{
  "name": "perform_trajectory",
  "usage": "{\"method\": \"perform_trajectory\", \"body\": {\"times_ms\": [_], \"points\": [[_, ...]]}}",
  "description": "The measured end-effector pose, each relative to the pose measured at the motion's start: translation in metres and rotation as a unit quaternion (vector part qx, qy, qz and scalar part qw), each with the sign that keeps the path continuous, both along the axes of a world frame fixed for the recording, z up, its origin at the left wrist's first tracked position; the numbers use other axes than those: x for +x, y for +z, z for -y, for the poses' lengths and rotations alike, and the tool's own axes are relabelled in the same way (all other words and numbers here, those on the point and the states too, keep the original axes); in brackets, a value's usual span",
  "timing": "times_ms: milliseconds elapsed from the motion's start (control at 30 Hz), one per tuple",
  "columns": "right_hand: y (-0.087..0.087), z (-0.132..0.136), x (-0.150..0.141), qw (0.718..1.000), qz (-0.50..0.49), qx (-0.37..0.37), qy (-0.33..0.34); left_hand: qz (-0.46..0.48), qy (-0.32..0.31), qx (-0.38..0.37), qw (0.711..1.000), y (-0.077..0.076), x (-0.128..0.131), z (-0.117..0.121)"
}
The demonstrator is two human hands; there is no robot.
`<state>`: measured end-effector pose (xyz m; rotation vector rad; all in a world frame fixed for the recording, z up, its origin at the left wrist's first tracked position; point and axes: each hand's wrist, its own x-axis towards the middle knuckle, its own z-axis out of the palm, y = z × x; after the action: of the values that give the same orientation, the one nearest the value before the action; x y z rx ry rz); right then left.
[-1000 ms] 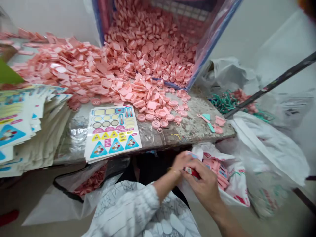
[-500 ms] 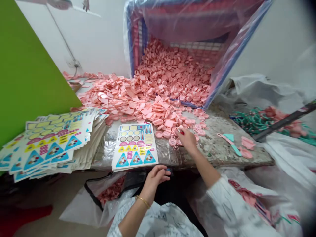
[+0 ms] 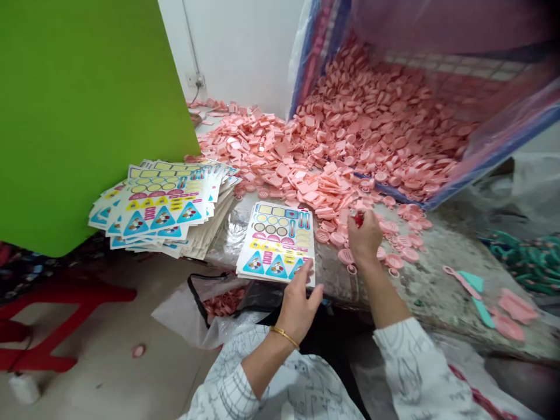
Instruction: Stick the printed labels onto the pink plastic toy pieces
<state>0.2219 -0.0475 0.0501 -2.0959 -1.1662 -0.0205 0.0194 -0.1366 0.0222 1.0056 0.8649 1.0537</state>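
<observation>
My left hand (image 3: pixel 300 303), with a gold bracelet on its wrist, reaches to the lower right corner of a small stack of sticker sheets (image 3: pixel 280 239). Its thumb is spread from the fingers, and the fingertips lie over the printed blue triangles. Above the near edge of the pink plastic pieces (image 3: pixel 321 189) is my right hand (image 3: pixel 365 239), its fingers curled closed. Something red shows at those fingertips, too small to name, and the hand hides whatever is in its grip. Round pink pieces with small loops (image 3: pixel 345 256) lie beside it.
A plastic-lined crate (image 3: pixel 494 160) lies tipped, spilling pink pieces onto the worktable (image 3: pixel 437 280). A tall sheet pile (image 3: pixel 164 210) stands left, by a green panel (image 3: pixel 87 105). Pink and teal parts (image 3: pixel 483 312) lie right. A red stool (image 3: pixel 56 303) stands on the floor.
The view has turned left. My left hand has moved up from below the table edge onto the sticker sheets. My right hand stays at the pink pieces, fingers now more curled.
</observation>
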Motion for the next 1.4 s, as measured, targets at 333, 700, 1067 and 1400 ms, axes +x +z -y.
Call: {"method": "perform_trajectory", "body": {"times_ms": [333, 700, 1067, 1400], "points": [[0.003, 0.039, -0.106, 0.943, -0.218, -0.042, 0.248, 0.022, 0.015, -0.010, 1.000, 0.003, -0.002, -0.065], [-0.040, -0.069, -0.073, 0.982, -0.036, -0.143, 0.120, 0.163, 0.111, -0.153, 0.968, -0.002, 0.005, -0.132], [-0.053, -0.082, -0.068, 0.963, 0.076, -0.226, 0.128, 0.147, 0.128, -0.195, 0.961, -0.040, 0.017, -0.152], [-0.053, -0.081, -0.071, 0.966, 0.052, -0.227, 0.114, 0.139, 0.130, -0.192, 0.963, -0.041, 0.019, -0.153]]}}
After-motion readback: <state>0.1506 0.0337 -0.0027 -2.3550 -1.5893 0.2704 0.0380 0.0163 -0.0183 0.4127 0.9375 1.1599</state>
